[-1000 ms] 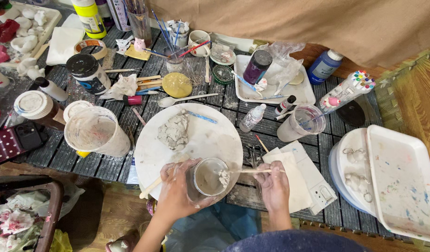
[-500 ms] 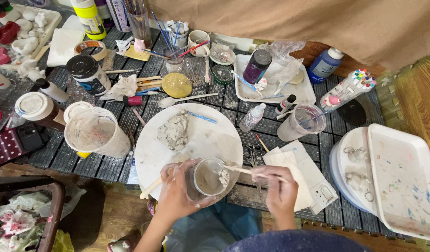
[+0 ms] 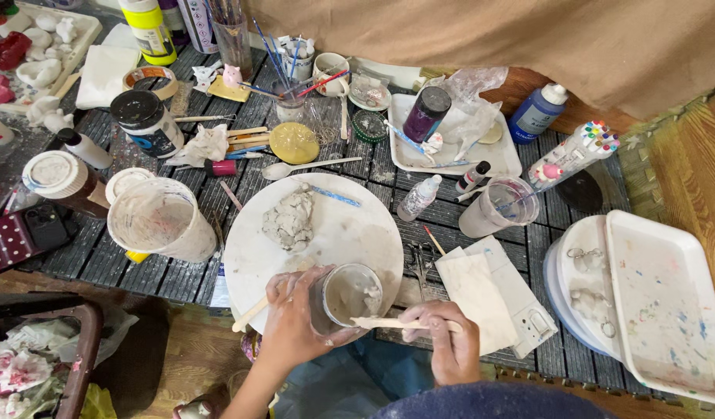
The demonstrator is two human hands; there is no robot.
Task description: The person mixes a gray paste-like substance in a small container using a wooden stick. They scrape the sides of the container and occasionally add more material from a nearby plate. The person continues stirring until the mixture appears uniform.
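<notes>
A clear plastic cup (image 3: 350, 299), smeared grey inside, stands tilted at the bench's near edge; a clay-coated wooden stick (image 3: 392, 323) lies across its rim.

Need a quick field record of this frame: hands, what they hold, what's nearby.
left hand: grips small clear plastic cup smeared with grey paste
right hand: holds flat wooden stick, its tip at the cup's rim
under cup: round white board
on board: lump of grey clay
right of hands: white rectangular slab
surface: dark slatted table
</notes>
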